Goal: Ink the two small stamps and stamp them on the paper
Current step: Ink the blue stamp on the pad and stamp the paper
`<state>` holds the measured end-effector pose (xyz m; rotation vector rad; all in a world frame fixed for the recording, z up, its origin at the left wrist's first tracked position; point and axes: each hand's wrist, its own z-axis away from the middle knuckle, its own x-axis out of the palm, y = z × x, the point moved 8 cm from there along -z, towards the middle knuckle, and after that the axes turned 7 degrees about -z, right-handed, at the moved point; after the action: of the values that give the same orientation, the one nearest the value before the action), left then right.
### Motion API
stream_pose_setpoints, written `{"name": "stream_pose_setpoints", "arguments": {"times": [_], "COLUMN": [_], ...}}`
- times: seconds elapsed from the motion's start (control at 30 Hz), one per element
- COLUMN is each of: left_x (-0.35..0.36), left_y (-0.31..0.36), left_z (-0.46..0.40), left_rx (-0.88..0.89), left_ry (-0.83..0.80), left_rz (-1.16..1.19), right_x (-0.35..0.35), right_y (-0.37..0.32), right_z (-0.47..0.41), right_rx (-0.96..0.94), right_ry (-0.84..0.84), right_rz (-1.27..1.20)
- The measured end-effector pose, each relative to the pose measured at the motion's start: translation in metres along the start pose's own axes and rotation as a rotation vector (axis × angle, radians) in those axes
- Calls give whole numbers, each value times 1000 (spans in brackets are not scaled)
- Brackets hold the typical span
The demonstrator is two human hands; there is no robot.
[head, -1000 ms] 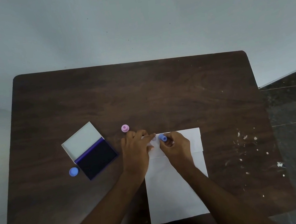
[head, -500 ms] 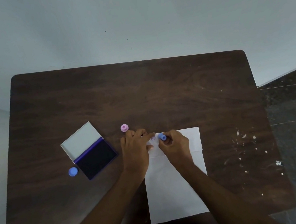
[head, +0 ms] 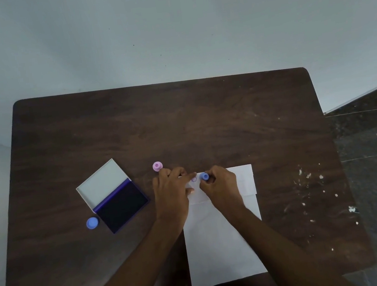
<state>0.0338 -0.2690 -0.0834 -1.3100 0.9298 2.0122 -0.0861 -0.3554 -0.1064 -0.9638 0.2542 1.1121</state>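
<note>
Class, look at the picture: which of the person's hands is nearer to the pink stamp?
Left. The left hand lies just below the pink stamp, fingertips almost touching; the right hand is farther right, holding the blue stamp.

Plain indoor room, kind not determinable. Dark wood-grain surface (head: 180, 124) (white flecks at right), bare pale wall (head: 167, 25), dark speckled floor (head: 376, 154).

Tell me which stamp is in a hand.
The blue stamp, pinched in the right hand on the paper; the pink stamp stands free.
</note>
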Motion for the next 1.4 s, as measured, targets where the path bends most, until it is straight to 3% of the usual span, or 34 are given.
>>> {"name": "stream_pose_setpoints", "arguments": {"times": [0.67, 0.87, 1.4], "left_x": [2, 0, -10], "left_y": [1, 4, -2], "left_z": [1, 4, 19], "left_rx": [14, 36, 35], "left_ry": [10, 8, 53], "left_rz": [-50, -42, 20], "right_x": [-4, -17, -28], "right_y": [-6, 16, 22], "right_z": [2, 45, 60], "right_rx": [-21, -115, -155], "right_ry": [15, 220, 243], "right_rz": [1, -137, -351]}}
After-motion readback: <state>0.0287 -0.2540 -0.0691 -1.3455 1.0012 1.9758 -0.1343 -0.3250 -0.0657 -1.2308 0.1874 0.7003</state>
